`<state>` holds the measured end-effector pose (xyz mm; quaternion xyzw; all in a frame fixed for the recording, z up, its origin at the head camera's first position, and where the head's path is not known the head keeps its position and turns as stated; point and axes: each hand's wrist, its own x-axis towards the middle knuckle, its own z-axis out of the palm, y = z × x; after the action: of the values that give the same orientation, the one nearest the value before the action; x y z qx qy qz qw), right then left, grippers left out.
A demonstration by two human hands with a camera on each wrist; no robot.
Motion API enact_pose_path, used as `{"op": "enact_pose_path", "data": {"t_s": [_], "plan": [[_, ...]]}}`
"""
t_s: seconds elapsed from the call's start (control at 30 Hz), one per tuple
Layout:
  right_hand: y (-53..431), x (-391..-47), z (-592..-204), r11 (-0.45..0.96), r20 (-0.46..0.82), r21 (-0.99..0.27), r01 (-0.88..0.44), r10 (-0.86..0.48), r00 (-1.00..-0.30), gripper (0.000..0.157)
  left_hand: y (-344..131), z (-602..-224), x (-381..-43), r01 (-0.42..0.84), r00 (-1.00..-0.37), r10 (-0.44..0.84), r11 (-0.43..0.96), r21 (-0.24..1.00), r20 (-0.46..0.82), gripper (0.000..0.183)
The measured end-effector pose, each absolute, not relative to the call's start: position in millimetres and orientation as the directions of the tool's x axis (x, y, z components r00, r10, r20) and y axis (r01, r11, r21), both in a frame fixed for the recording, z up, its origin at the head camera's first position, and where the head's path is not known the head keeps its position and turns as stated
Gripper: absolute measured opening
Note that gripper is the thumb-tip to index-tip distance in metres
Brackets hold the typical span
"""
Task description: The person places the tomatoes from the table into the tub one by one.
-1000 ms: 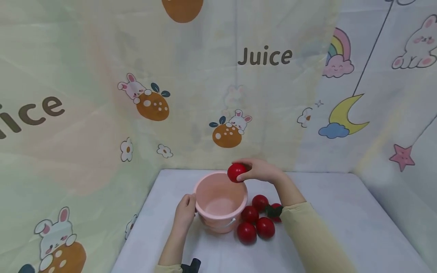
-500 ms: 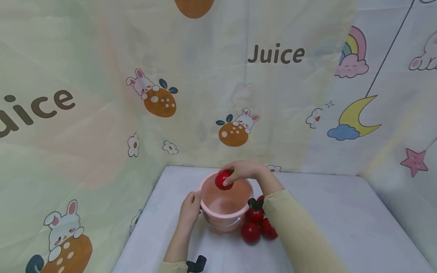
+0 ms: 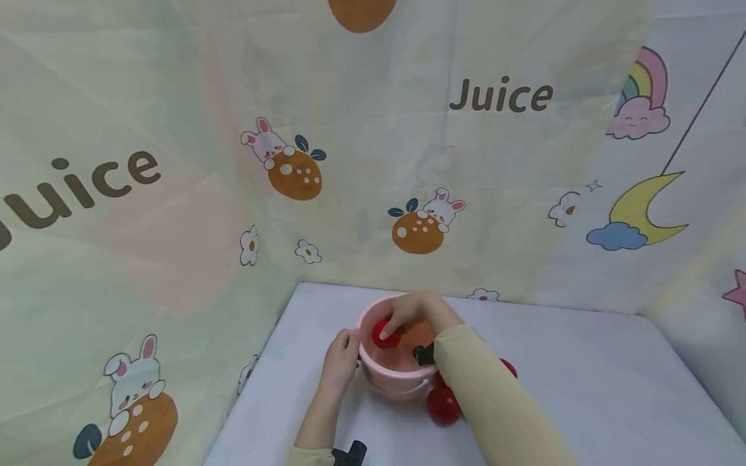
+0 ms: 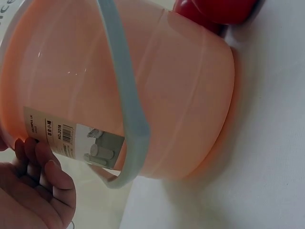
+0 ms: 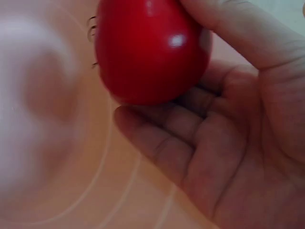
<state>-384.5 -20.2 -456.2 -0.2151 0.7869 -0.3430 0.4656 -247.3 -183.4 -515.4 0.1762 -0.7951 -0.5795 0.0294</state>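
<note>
A pink bucket [image 3: 402, 374] with a pale handle [image 4: 125, 90] stands upright on the white table. The left hand [image 3: 340, 358] grips its rim on the left side; in the left wrist view its fingers [image 4: 59, 179] curl by the rim, next to a printed label [image 4: 71, 136]. Inside the bucket's mouth, the right hand [image 3: 415, 310] holds a glossy round red fruit [image 3: 385, 333] that looks like an apple or a tomato. The right wrist view shows this fruit between thumb and fingers [image 5: 157, 143], above the bucket's ringed floor [image 5: 109, 191].
More red fruits [image 3: 444, 406] lie against the bucket's right side, partly hidden by the right sleeve [image 3: 495, 401]. A printed cloth [image 3: 350, 162] hangs behind and beside the table [image 3: 559, 349]. A black strap [image 3: 350, 454] sits at the left wrist.
The right hand has carried the fruit left from the bucket's far right rim and down into its mouth. The left hand has stayed on the rim. The head view has shifted slightly left.
</note>
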Motion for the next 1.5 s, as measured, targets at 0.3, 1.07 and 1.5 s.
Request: {"op": "enact_pose_path", "data": {"t_s": [0.3,1.07,1.5], "plan": [[-20.5,-385.4,-475.7,0.762,-0.691,-0.641,0.097,-0.518,-0.504,0.048,-181.6,-515.3,-250.0,-0.233,-0.945,-0.292,0.278,0.932,-0.149,0.045],[-21.0,-387.6,-488.6,0.792,-0.752,-0.592,0.151,-0.475,-0.457,0.049,-182.8,-514.5,-252.0,-0.263,-0.932,-0.321,0.283,0.922,-0.167,0.050],[-20.1,-384.0,-481.8,0.801,-0.743,-0.580,0.145,-0.448,-0.496,0.035,-179.8,-516.2,-248.4,-0.237,-0.932,-0.335,0.285,0.929,-0.135,0.050]]}}
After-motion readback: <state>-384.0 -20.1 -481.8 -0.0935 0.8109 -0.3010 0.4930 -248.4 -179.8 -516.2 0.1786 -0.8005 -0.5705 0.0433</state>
